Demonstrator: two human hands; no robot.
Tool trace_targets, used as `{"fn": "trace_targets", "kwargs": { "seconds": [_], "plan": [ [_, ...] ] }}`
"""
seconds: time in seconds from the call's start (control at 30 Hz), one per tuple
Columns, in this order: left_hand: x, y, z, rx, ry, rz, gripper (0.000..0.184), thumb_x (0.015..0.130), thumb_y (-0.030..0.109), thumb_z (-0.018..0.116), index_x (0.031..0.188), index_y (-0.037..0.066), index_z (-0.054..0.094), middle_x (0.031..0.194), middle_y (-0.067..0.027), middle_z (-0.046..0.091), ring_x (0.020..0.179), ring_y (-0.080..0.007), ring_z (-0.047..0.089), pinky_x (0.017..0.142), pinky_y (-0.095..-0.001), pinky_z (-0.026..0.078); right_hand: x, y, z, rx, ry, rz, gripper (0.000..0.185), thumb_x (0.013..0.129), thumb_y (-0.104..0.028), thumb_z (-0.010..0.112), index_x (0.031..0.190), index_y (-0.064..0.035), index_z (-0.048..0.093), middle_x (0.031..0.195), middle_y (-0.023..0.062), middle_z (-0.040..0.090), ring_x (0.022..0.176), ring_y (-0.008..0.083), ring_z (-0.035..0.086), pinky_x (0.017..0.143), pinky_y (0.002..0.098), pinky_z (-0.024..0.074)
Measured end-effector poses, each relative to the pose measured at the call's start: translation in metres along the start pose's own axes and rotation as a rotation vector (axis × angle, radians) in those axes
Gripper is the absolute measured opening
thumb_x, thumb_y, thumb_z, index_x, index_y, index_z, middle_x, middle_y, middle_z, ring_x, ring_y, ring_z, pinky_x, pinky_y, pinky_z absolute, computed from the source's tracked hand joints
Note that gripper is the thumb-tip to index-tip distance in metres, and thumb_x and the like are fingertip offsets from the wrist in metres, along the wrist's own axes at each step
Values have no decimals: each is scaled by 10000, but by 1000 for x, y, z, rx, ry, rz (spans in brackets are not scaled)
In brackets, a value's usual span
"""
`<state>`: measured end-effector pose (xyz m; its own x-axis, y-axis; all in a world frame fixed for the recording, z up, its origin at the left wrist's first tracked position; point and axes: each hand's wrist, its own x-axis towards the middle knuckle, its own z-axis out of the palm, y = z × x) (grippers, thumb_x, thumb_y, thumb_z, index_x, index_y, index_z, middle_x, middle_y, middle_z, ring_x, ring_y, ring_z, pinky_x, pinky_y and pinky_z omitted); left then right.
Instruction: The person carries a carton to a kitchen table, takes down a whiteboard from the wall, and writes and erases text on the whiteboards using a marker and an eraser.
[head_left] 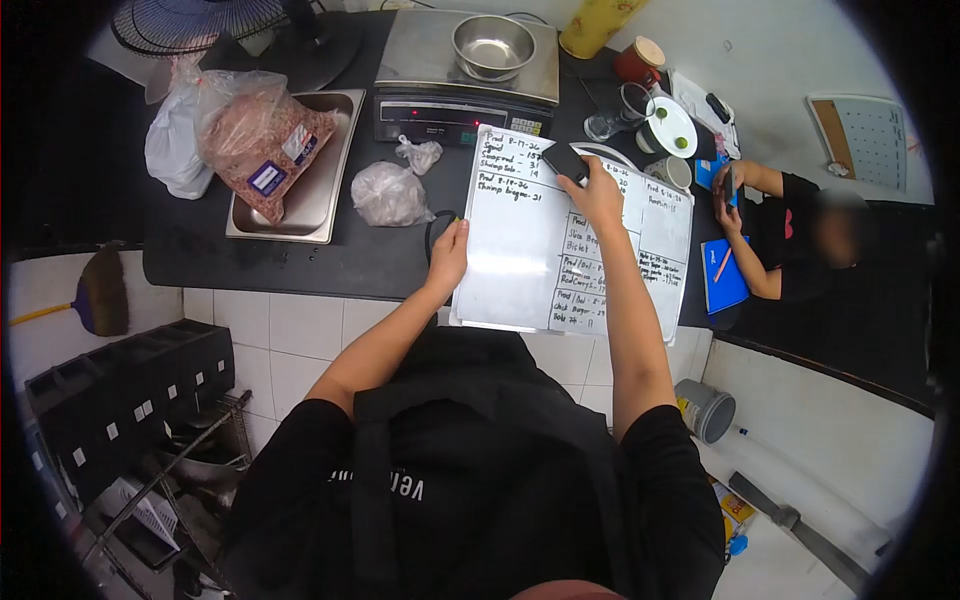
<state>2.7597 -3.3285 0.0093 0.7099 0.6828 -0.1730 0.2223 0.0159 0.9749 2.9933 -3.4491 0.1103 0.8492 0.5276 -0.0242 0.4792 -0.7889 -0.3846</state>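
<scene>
A whiteboard [505, 255] with handwritten lists in ruled boxes stands in front of me, partly over the table's front edge. My left hand [450, 257] is closed at its left edge, beside a black loop [438, 225] whose kind I cannot make out. Over the board's upper part, my right hand [598, 197] is closed around a dark, flat object [566, 161], mostly hidden by the fingers. Just behind the board lie small plastic bags [388, 192] with pale contents.
A digital scale [440, 118] carries a metal bowl [493, 48]. Bagged ground meat [265, 140] rests on a steel tray [342, 165]. At the right, another person [800, 225] holds a phone [729, 185] near a blue notebook [722, 285]. A plate [660, 118] holds green fruits.
</scene>
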Motion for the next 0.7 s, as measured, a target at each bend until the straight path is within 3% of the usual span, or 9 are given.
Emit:
{"fn": "trace_targets", "kwargs": {
  "seconds": [0.6, 0.67, 0.7],
  "plan": [
    [3, -3, 0, -39, 45, -28, 398, 998, 310, 433, 805, -27, 519, 613, -64, 428, 610, -132, 395, 591, -318, 374, 0, -3, 8, -3, 64, -32, 547, 727, -348, 749, 1139, -41, 561, 908, 182, 664, 864, 335, 649, 734, 425, 506],
    [4, -2, -5, 38, -61, -130, 390, 1004, 327, 404, 969, -17, 585, 778, -68, 553, 764, -125, 484, 737, -284, 414, 1, -4, 6, -9, 57, -23, 547, 726, -343, 750, 1139, -40, 561, 905, 180, 664, 860, 334, 649, 734, 424, 505],
    [5, -1, -5, 37, -61, -127, 390, 1004, 327, 404, 969, -17, 585, 778, -68, 553, 764, -125, 484, 737, -284, 414, 0, -6, 5, -15, 48, -13, 546, 726, -339, 752, 1140, -39, 560, 901, 178, 664, 856, 333, 649, 735, 424, 505]
  ]
}}
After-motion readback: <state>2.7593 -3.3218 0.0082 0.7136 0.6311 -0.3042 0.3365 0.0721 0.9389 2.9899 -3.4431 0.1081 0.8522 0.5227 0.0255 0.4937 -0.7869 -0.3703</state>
